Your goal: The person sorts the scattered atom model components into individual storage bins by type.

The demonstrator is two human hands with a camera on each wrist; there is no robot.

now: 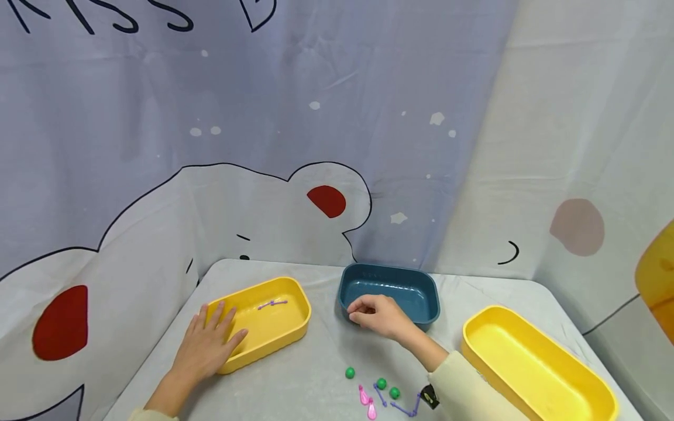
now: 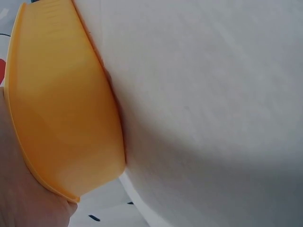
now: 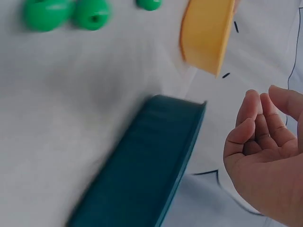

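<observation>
My left hand (image 1: 206,345) rests with spread fingers on the left rim of a yellow tray (image 1: 268,348). A thin purple stick-like piece (image 1: 272,304) lies inside that tray. In the left wrist view the tray's outer wall (image 2: 66,104) fills the left side, with part of the hand (image 2: 28,189) against its rim. My right hand (image 1: 381,316) hovers over the near left side of a dark blue tray (image 1: 389,272). Its fingers are loosely bent, the thumb stands apart, and nothing shows between them in the right wrist view.
Several small pieces lie on the white-covered table in front: green beads (image 1: 350,372), pink drop-shaped pieces (image 1: 371,409) and purple sticks (image 1: 380,395). A small black object (image 1: 429,396) is beside the right sleeve. Another yellow tray (image 1: 532,356) stands at right. Printed cloth (image 1: 337,117) hangs behind.
</observation>
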